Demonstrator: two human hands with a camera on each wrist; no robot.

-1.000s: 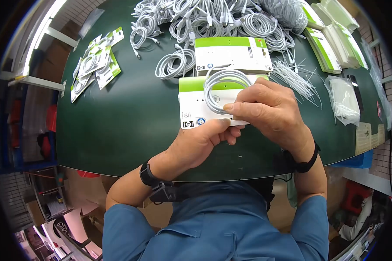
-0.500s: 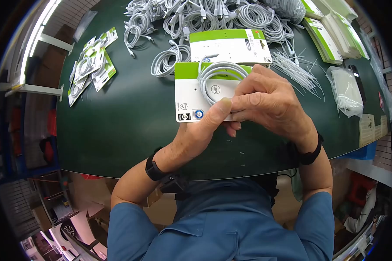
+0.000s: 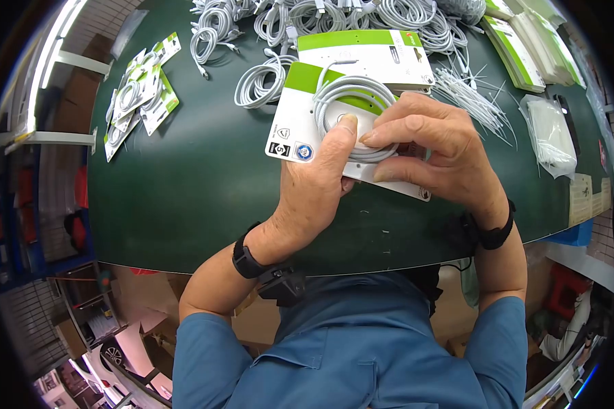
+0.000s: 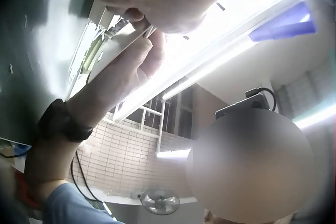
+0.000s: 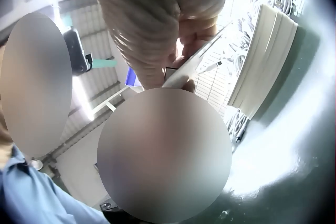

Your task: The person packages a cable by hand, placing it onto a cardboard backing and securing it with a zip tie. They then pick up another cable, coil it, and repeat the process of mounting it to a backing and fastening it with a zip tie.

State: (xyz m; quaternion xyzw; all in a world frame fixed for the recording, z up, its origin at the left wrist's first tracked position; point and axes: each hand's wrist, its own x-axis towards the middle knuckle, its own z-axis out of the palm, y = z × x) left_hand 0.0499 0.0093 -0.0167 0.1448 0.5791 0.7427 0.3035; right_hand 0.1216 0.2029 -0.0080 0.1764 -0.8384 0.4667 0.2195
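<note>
In the head view, my left hand point(image 3: 310, 187) grips a white and green card point(image 3: 292, 112) from below, its thumb lying over the front at the inside of a coiled grey-white cable point(image 3: 353, 83). The coil rests against the card, which tilts down to the right. My right hand point(image 3: 450, 146) has its thumb and fingers at the coil's lower right, pinching there; its other fingertips are partly hidden. One cable end sticks out above the coil. The card's edge point(image 5: 195, 66) shows below my right hand point(image 5: 163, 14) in the right wrist view.
A stack of cards point(image 3: 361, 51) lies just behind the hands, with a loose coil point(image 3: 259, 85) beside it. Behind are many cables point(image 3: 327, 17). White ties point(image 3: 474, 105), a plastic bag point(image 3: 551, 136) and card stacks point(image 3: 515, 54) lie right; carded cables point(image 3: 158, 102) lie left.
The card has turned so its right side dips, and both hands have moved slightly away from the body. My right thumb and fingers have spread apart around the coil's lower right.
</note>
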